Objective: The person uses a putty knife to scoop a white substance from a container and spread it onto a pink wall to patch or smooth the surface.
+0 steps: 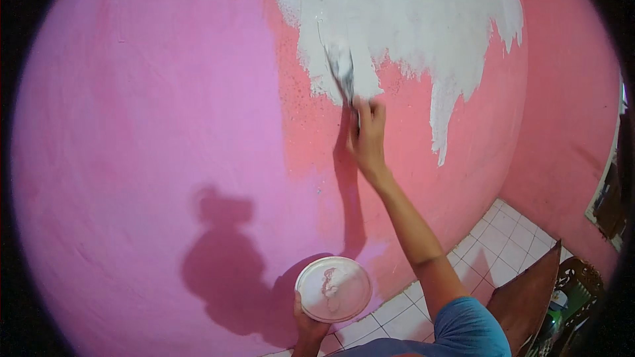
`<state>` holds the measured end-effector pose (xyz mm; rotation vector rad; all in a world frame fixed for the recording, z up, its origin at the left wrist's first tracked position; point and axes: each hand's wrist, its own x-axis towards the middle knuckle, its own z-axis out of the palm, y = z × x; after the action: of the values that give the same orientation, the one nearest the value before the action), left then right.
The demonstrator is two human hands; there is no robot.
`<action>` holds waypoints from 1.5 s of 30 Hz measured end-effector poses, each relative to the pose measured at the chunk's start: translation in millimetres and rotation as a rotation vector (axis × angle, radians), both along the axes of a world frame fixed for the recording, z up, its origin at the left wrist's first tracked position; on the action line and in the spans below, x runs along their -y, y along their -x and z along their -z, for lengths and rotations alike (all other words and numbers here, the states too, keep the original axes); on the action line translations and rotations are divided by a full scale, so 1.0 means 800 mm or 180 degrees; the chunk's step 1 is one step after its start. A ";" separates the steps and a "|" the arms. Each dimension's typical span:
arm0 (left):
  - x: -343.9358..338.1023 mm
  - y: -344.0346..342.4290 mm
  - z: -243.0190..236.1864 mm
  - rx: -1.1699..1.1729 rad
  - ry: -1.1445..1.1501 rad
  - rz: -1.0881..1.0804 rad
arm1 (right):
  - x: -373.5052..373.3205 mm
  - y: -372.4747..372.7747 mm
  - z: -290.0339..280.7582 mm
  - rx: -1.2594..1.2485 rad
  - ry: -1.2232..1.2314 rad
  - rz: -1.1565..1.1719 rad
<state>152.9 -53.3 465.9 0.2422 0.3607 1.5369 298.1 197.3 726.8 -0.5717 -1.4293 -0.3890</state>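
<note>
My right hand (368, 137) is raised to the wall and closed round the handle of a putty knife (341, 73). Its blade, slightly blurred, points up and lies against or very close to the lower edge of a white filler patch (410, 20) on the pink wall (403, 125). Some white paste shows on the blade. Low in front of me, my left hand (308, 322) grips a round, shallow white lid (354, 299) by its left edge. A smear of paste lies on the lid's face.
To the left the wall is painted lilac (152, 106), with my shadow across it. White floor tiles (489, 244) meet the wall at lower right. A brown board (529, 297) leans there beside a dark openwork rack (582, 291) with a green bottle (550, 325).
</note>
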 end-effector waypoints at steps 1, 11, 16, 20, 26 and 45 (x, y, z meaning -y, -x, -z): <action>0.000 0.001 0.003 -0.0026 -0.0006 0.0024 | 0.011 -0.002 0.031 0.0006 0.0011 0.0035; -0.023 0.035 -0.031 0.0003 0.0111 0.0075 | -0.005 0.037 -0.116 -0.0283 -0.0620 0.0144; -0.017 0.056 -0.009 0.0137 0.0117 0.0145 | -0.017 0.075 -0.046 -0.0189 -0.0404 0.0187; -0.014 0.084 0.037 0.0016 0.0271 0.0063 | 0.017 0.112 0.113 -0.0100 0.0173 0.0059; -0.054 0.153 0.090 0.0044 0.0046 0.0188 | 0.034 0.144 0.224 -0.0366 0.0612 -0.0074; -0.095 0.534 0.081 -0.0535 0.0438 0.1152 | -0.017 0.487 0.191 -0.0797 0.0404 0.0795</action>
<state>-274.7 23.1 400.9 0.3113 0.5233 1.1338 -91.7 211.1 574.0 -0.8758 -1.1502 -0.4099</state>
